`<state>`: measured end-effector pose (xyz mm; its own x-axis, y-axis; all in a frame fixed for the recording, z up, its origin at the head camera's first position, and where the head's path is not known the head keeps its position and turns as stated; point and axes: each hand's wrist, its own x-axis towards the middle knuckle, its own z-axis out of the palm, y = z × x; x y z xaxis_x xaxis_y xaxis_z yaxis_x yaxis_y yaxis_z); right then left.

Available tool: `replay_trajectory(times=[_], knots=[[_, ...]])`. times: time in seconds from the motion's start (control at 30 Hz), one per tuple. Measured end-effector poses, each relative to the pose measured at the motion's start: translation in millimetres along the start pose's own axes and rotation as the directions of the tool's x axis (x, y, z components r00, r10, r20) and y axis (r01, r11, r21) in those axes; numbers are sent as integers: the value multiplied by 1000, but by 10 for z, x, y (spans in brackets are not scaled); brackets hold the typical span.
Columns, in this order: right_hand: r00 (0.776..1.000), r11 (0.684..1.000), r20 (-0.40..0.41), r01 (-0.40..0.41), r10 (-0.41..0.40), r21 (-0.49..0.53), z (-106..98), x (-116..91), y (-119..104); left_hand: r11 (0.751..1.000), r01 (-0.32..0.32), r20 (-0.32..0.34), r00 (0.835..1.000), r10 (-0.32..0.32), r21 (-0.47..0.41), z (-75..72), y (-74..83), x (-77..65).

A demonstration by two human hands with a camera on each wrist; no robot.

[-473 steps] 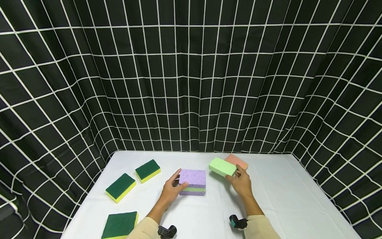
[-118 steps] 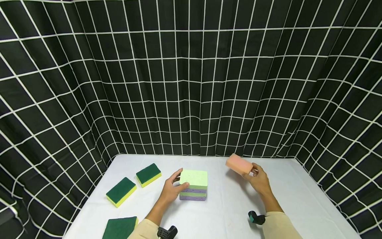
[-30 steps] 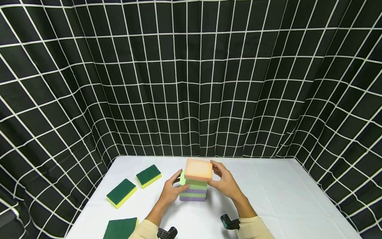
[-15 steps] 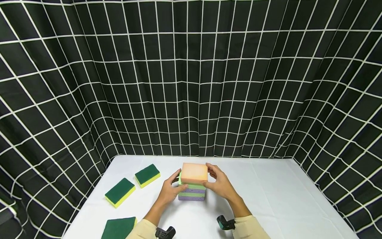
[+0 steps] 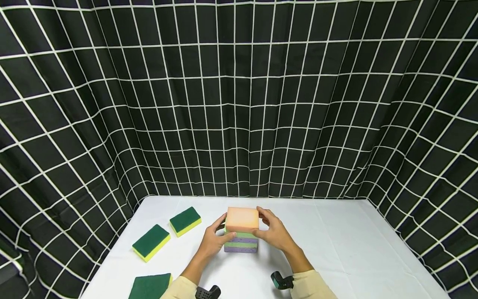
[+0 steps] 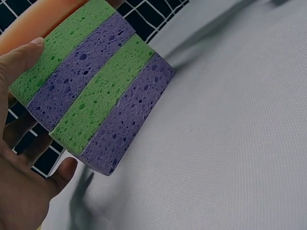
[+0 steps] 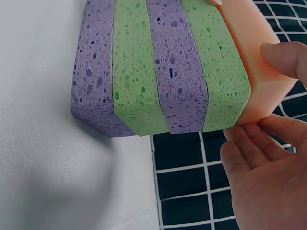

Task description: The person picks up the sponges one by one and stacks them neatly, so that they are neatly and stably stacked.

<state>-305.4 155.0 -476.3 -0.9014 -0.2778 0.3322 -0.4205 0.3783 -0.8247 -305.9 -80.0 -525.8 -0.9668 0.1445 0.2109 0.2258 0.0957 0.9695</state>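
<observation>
A stack of sponges stands mid-table: a purple sponge [image 5: 240, 250] at the bottom, then green, purple [image 7: 175, 57] and green, with an orange sponge [image 5: 242, 219] on top. My right hand [image 5: 275, 230] grips the orange sponge by its right end, thumb at the front, fingers behind. The orange sponge sits roughly square over the others and appears to touch the upper green sponge [image 6: 62, 48]. On the stack's left side, my left hand [image 5: 213, 241] steadies that green sponge, its thumb on the front face and fingers round the back corner.
Three sponges, each with a dark green scouring side and yellow foam, lie on the left: a far one [image 5: 185, 221], a middle one [image 5: 151, 242] and a near one [image 5: 149, 286], partly cut off. Gridded black curtain [image 5: 239, 104] encloses the white table [image 5: 354, 249].
Earlier, my right hand brought a green sponge onto the stack, then lifted the orange one from the back right. Over the last second it moved left and down onto the stack; my left hand stayed.
</observation>
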Motion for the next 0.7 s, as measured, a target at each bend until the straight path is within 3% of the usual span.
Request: replay_trajectory(times=[0.2,0.47,0.57,0.7], knots=[[1000,1000,7,-8,8,8,5,4,0,1000,2,6,1000,-2,-4,3,47,-15],[999,1000,-12,-31,30,-2,12,-10,24,999,-37,30,999,37,-11,14,325,-120],[999,1000,-20,-30,31,6,26,-13,38,998,-60,8,998,60,-9,29,261,-105],[999,999,-45,-25,26,38,56,-10,39,997,-75,-25,997,75,7,41,60,-42]])
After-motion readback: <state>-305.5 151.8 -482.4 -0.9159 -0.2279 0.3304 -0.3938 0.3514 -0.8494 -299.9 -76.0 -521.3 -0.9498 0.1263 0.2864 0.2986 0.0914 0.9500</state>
